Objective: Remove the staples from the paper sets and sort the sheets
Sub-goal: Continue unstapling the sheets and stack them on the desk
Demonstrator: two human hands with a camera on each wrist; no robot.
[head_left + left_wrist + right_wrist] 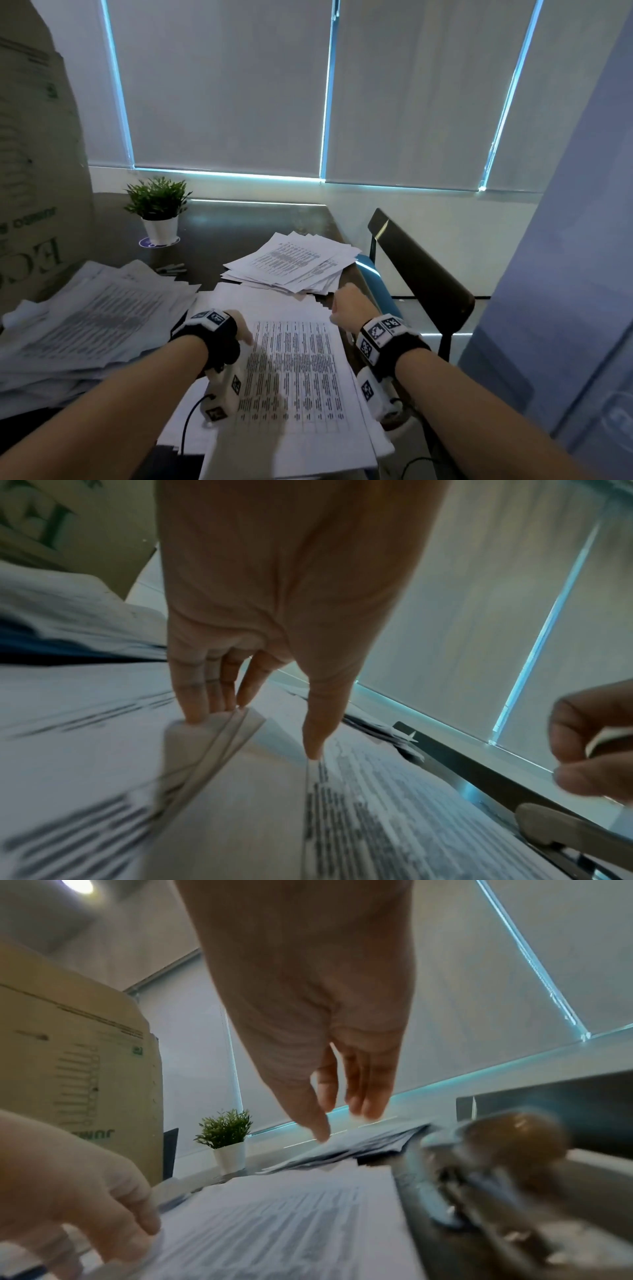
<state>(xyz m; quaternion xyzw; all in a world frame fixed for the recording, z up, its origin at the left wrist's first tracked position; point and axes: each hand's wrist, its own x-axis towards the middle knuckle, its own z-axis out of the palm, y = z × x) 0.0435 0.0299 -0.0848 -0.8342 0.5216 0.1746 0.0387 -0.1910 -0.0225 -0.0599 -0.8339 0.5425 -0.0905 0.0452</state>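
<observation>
My left hand (274, 610) comes down on the upper left corner of the paper set (298, 370) in front of me, a flat white stack printed with dense columns of dark type. In the left wrist view my fingertips (195, 712) pinch a few thin sheet corners, which curl up in a soft grey fold, while my thumb (316, 737) presses straight down on the printed page beside them. The paper looks smooth and matte, its edges slightly fanned.

My right hand (308, 1015) hangs above the upper right corner of the same set, fingers relaxed and pointing down, holding nothing. In the lower right of the right wrist view a blurred metal tool (507, 1172) with a rounded brown knob lies on the dark table (239, 222); I cannot tell what it is.

At centre right of the head view, a loose, splayed pile of printed sheets (294, 267) lies beyond the set. In the left half of that view a thicker, rumpled heap of papers (89, 318) spreads out, blurred. Behind it, at the far left, stands a tall cardboard box (34, 171) with green lettering. A small leafy plant (157, 198) in a smooth white pot sits at the table's far side, under pale grey roller blinds (222, 85). A dark chair back (421, 267) angles in at the right.
</observation>
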